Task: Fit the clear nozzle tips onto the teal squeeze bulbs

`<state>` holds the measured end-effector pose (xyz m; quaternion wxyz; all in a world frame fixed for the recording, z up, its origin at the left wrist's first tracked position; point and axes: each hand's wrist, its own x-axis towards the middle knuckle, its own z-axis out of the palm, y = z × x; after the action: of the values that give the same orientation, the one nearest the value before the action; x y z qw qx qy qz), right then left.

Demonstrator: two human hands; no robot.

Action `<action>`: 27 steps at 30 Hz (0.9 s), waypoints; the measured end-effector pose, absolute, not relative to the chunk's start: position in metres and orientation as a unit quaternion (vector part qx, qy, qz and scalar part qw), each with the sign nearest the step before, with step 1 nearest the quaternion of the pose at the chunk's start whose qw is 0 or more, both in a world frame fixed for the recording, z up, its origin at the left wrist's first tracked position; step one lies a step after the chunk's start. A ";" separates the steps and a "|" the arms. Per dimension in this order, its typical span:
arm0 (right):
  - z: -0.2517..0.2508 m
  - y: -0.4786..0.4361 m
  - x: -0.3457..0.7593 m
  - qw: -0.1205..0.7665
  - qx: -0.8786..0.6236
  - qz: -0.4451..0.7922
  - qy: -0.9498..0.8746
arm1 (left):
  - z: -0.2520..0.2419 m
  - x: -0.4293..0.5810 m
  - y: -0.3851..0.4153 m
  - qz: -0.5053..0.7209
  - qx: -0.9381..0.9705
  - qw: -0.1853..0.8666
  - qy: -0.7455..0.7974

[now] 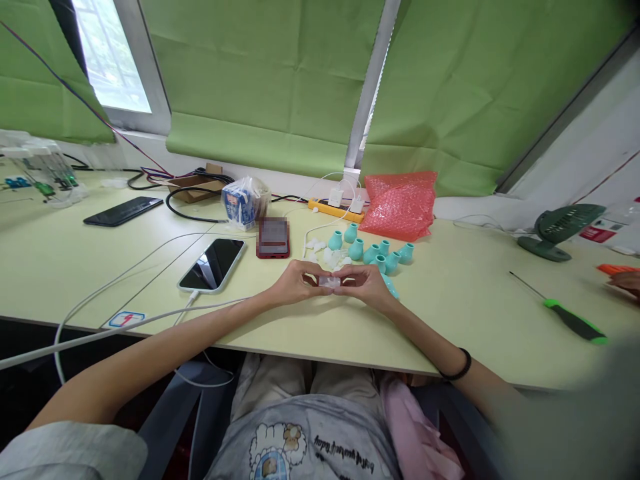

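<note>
Between the fingertips of both hands is a small translucent white plastic piece (329, 282), its exact kind too small to make out. My left hand (299, 283) pinches it from the left. From the right, my right hand (365, 285) grips the same piece with thumb and fingers. Just beyond the hands lies a loose pile of white translucent pieces (335, 258). Several turquoise bulb-shaped pieces (356, 249) with open necks stand behind and to the right of my right hand. Another turquoise piece (390, 287) is partly hidden by that hand.
A charging phone (213, 265), a red device (273, 238) and a wrapped blue package (243, 203) lie to the left. Behind are a yellow power strip (336, 210) and red bubble wrap (400, 205). Rightward are a screwdriver (575, 320), a green fan (560, 230) and another person's hand (627, 283).
</note>
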<state>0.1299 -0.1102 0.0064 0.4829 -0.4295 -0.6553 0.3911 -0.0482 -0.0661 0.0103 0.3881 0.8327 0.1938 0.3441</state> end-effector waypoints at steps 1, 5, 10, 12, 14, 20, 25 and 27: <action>0.006 -0.110 0.130 0.484 -0.428 0.391 -0.655 | 0.010 -0.049 -0.066 0.345 0.835 0.383 0.191; 0.006 -0.112 0.129 0.485 -0.425 0.396 -0.654 | 0.007 -0.050 -0.066 0.351 0.843 0.364 0.183; 0.006 -0.111 0.130 0.486 -0.427 0.399 -0.650 | 0.005 -0.049 -0.064 0.349 0.842 0.374 0.173; 0.005 -0.110 0.131 0.489 -0.428 0.399 -0.647 | 0.006 -0.049 -0.063 0.345 0.840 0.381 0.174; 0.005 -0.108 0.131 0.492 -0.429 0.399 -0.644 | 0.006 -0.049 -0.063 0.340 0.840 0.385 0.176; 0.003 -0.106 0.133 0.496 -0.427 0.403 -0.640 | 0.007 -0.049 -0.064 0.336 0.839 0.389 0.177; 0.004 -0.108 0.133 0.492 -0.425 0.410 -0.639 | 0.008 -0.049 -0.066 0.345 0.839 0.382 0.174; 0.004 -0.109 0.132 0.491 -0.424 0.413 -0.639 | 0.009 -0.050 -0.067 0.349 0.839 0.381 0.172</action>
<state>0.1315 -0.1090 0.0042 0.4911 -0.4235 -0.6391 0.4134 -0.0498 -0.0670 0.0086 0.3812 0.8386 0.1724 0.3488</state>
